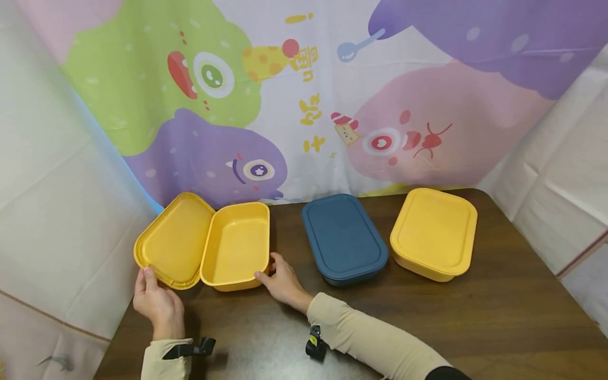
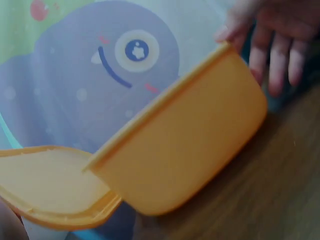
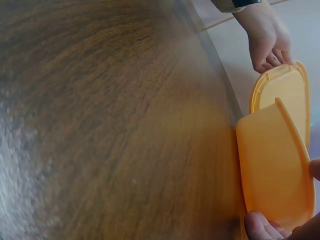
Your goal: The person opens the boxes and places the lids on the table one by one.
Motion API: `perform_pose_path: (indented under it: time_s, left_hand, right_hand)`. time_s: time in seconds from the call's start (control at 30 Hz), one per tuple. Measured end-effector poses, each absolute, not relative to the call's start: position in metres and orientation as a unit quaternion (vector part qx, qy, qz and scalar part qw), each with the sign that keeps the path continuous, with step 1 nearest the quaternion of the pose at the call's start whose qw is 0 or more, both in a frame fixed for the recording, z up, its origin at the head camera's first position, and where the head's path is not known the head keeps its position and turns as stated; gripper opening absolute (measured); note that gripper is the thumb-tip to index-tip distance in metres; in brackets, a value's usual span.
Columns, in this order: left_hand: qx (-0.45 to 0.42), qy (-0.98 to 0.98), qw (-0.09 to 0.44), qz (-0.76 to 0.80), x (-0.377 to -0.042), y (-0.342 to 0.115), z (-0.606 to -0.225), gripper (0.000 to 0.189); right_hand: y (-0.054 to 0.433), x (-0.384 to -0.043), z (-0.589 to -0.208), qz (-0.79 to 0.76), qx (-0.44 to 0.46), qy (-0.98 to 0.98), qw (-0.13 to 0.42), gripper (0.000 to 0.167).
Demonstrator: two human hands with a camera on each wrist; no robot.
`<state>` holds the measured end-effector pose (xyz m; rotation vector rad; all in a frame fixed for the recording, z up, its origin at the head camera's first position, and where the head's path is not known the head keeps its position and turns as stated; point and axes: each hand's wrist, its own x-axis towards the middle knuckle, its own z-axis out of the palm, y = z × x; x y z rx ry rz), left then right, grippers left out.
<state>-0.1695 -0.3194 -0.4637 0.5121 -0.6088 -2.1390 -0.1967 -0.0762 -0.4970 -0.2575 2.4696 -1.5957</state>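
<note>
An uncovered yellow food container point(image 1: 237, 250) stands at the left of the table, its inside bare. Beside it, to the left, is its yellow lid point(image 1: 176, 240), tilted with the rimmed underside showing and one edge right at the container's rim. My left hand point(image 1: 159, 303) pinches the lid's near left edge between thumb and fingers. At the container's near right corner, my right hand point(image 1: 285, 285) grips it, thumb at the near end and fingers along the right side. The left wrist view shows the container's outer wall point(image 2: 185, 142) with right-hand fingers point(image 2: 280, 60) past its far corner.
Right of the open container sits a dark blue lidded container point(image 1: 344, 237), then a yellow lidded container point(image 1: 433, 232). Behind the brown wooden table point(image 1: 266, 338) hangs a cartoon-printed cloth point(image 1: 304, 174); pale cloth covers both sides.
</note>
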Motion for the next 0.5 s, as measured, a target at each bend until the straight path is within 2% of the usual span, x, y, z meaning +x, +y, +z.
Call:
perform_pose_path:
  time_s: [0.1, 0.3, 0.5]
  left_hand:
    - [0.232, -0.296, 0.415, -0.829, -0.167, -0.323, -0.467, 0.021]
    - [0.271, -0.389, 0.41, -0.779, -0.16, -0.328, -0.471, 0.029]
    - [0.3, -0.446, 0.38, -0.753, -0.157, -0.328, -0.474, 0.023]
  right_hand:
    - [-0.077, -0.197, -0.497, -0.54, -0.089, 0.832, 0.094, 0.072]
    - [-0.078, -0.198, -0.496, -0.528, -0.101, 0.839, 0.083, 0.071]
    - [-0.079, -0.197, -0.495, -0.527, -0.111, 0.838, 0.087, 0.071]
